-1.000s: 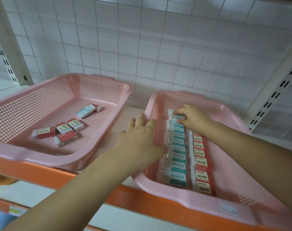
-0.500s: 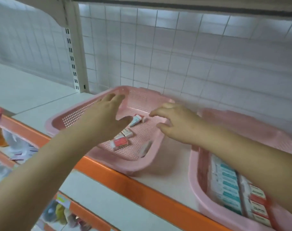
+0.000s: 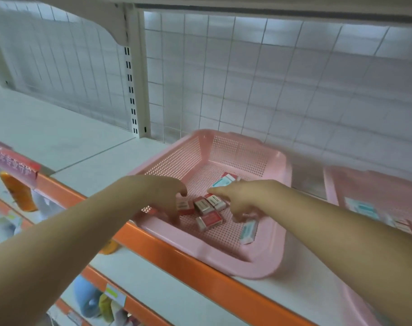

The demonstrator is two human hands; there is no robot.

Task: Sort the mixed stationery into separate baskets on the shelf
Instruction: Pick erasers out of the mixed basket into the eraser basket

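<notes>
Sorting resumes at the loose pile: a second ago both hands were working in the packed basket at the right of the frame. Half a second ago they were swinging across, and now they have dropped into the pink perforated plastic basket [image 3: 176, 158] at centre frame. I read that as the start of the next pick, with the earlier piece already filed.

The left hand [image 3: 162, 191] curls down with its fingertips against one of the small red-sleeved erasers [image 3: 185, 205]; motion blur keeps me from telling whether it grips it yet. The right hand [image 3: 242, 196] points its forefinger across the cluster with the other fingers bent downward, and I cannot tell whether they hold anything.

The stationery left to sort lies on the basket floor near its front rim: four red-sleeved pieces bunched between the hands, and two teal-sleeved erasers [image 3: 248, 228], one below the right hand and one behind it. The second pink basket [image 3: 365, 182], at the right edge, shows neat teal and red rows. Both baskets stand on the white shelf with an orange front edge [image 3: 176, 255].
</notes>
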